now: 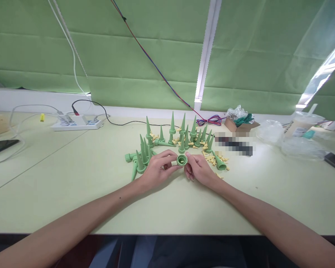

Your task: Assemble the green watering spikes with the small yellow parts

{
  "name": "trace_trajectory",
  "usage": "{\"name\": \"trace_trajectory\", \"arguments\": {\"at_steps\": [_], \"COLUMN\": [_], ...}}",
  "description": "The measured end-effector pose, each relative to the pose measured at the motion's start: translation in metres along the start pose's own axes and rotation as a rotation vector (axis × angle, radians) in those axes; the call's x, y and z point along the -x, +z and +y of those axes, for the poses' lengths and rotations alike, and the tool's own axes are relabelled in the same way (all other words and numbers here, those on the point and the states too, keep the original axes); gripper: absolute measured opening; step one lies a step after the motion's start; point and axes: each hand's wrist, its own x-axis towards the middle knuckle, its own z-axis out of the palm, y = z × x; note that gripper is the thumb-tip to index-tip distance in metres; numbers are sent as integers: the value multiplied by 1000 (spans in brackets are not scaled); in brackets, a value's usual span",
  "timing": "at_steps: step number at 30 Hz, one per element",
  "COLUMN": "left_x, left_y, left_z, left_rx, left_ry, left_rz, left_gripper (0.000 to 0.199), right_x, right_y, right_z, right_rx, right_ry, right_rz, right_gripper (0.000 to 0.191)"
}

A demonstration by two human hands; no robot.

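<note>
Between my two hands is a green plastic cone (182, 160), its round open end turned up toward me, with something small and yellowish inside. My left hand (162, 165) grips its left side between thumb and fingers. The thumb and fingers of my right hand (198, 168) are closed at its right edge. Several green spikes (172, 124) stand point up just beyond my hands, and a few lie on their sides. Small yellow pieces (210, 159) are scattered among them and to the right. One green spike (220, 163) lies beside my right hand with its open end toward me.
On the left are a white power strip (76, 124) with plugs and a dark phone (1, 147). A cardboard box (241, 126), a plastic cup (301, 124) and clear bags stand at the right. Green blinds hang behind the table (72, 178).
</note>
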Motion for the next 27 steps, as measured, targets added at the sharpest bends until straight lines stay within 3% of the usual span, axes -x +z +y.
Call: {"name": "trace_trajectory", "arguments": {"at_steps": [17, 23, 27], "left_x": [2, 1, 2], "left_y": [0, 4, 6], "left_z": [-7, -9, -11], "left_rx": [-89, -144, -161], "left_ry": [2, -37, -74], "left_rz": [-86, -123, -120], "left_gripper": [19, 40, 40], "right_x": [0, 0, 0], "right_y": [-2, 0, 1], "right_z": [-5, -7, -7], "right_rx": [262, 307, 319], "right_ry": [-15, -55, -45], "right_rz": [-34, -54, -57], "right_gripper": [67, 68, 68]}}
